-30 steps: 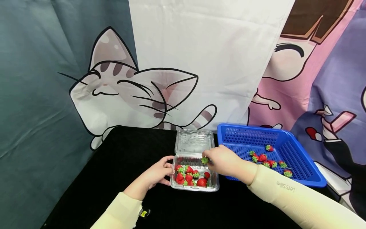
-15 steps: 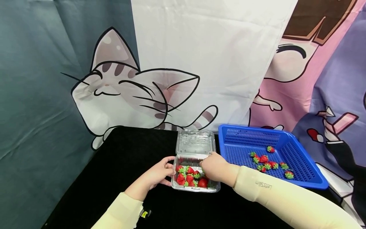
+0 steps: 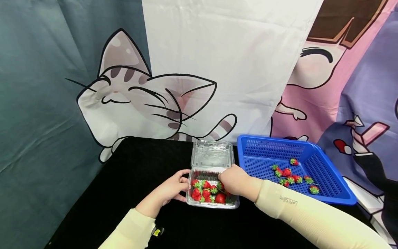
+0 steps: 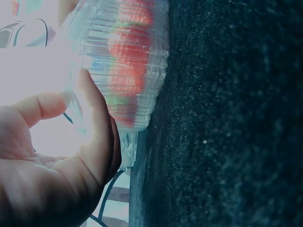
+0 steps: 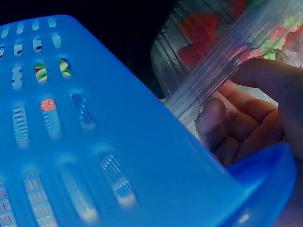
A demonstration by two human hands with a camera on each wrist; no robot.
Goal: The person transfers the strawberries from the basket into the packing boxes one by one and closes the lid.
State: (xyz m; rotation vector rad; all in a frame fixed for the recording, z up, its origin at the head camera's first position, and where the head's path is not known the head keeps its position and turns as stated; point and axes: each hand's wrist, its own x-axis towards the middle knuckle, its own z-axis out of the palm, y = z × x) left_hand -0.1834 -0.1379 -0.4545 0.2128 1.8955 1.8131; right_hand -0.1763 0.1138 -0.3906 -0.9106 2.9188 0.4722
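A clear plastic clamshell box (image 3: 212, 205) stands on the black cloth with its lid (image 3: 212, 154) folded back. Several red strawberries (image 3: 206, 193) lie in its front part. From the left, my left hand (image 3: 172, 187) holds the box by its side, thumb near the rim and fingers against the ribbed wall (image 4: 97, 56). My right hand (image 3: 235, 180) reaches over the box's right side, fingertips down inside. It pinches a strawberry (image 3: 220, 185), whose green leaves show beside the fingers while the hand covers the rest. Its lower fingers (image 5: 236, 123) curl outside the rim.
A blue perforated basket (image 3: 329, 169) stands close to the right of the box, with several strawberries (image 3: 286, 172) on its floor. My right forearm passes in front of it. Behind the black cloth (image 3: 149, 162) hangs a printed cartoon curtain (image 3: 242, 69).
My right hand has moved down and slightly right, carrying a strawberry into the box's right side. Over the last half second it has barely shifted. The left hand keeps its hold.
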